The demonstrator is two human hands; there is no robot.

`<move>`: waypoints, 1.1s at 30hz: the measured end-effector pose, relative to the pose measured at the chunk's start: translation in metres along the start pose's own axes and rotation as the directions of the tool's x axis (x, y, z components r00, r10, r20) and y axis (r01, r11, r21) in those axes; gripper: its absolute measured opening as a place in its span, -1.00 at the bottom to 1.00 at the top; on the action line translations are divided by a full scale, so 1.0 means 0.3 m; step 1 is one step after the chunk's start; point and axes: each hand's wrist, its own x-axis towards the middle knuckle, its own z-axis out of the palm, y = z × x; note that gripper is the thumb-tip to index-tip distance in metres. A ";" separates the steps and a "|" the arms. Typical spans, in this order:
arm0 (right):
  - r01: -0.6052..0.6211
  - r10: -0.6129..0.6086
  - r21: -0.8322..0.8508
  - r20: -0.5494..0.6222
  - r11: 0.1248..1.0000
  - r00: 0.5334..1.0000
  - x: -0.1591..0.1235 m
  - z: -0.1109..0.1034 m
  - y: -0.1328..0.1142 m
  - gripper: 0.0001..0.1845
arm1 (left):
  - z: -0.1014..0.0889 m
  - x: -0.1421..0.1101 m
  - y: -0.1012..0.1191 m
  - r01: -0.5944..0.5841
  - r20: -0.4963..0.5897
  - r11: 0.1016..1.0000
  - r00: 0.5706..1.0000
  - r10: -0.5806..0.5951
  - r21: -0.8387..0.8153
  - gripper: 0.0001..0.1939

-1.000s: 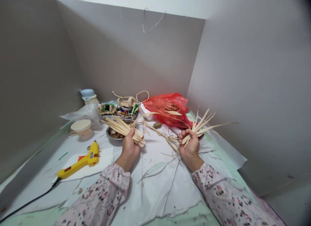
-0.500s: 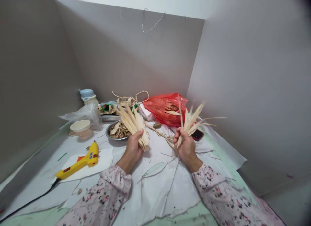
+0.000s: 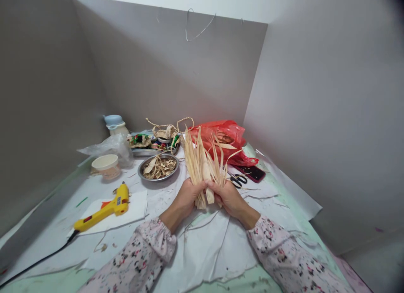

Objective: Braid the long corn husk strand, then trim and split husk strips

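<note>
Pale dried husk strips (image 3: 205,164) stand upright in a fanned bunch above the paper-covered table. My left hand (image 3: 187,195) is closed round the lower left part of them. Against it, thumb to thumb, my right hand (image 3: 227,197) grips the strips on the right side. Short cut ends stick out below both hands. To the left of the bunch sits a metal bowl (image 3: 141,172) with dry husk scraps. A red plastic bag (image 3: 210,135) lies behind the strips, partly hidden by them.
A yellow glue gun (image 3: 107,209) rests on white paper at left, its cord running off the near edge. Behind it are a cream bowl (image 3: 105,162), a clear plastic bag (image 3: 121,148) and a bottle (image 3: 114,124). Scissors (image 3: 239,180) and a phone (image 3: 255,174) lie at right.
My hands have come together from apart, joining the two bunches of husk strips in the middle. The scissors, phone and metal bowl now show more fully.
</note>
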 end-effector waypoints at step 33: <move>0.212 -0.018 0.581 -0.320 0.786 0.947 0.035 -0.089 -0.055 -0.82 | -0.073 0.054 0.064 -0.101 -0.225 0.925 0.974 0.017 -0.366 -0.91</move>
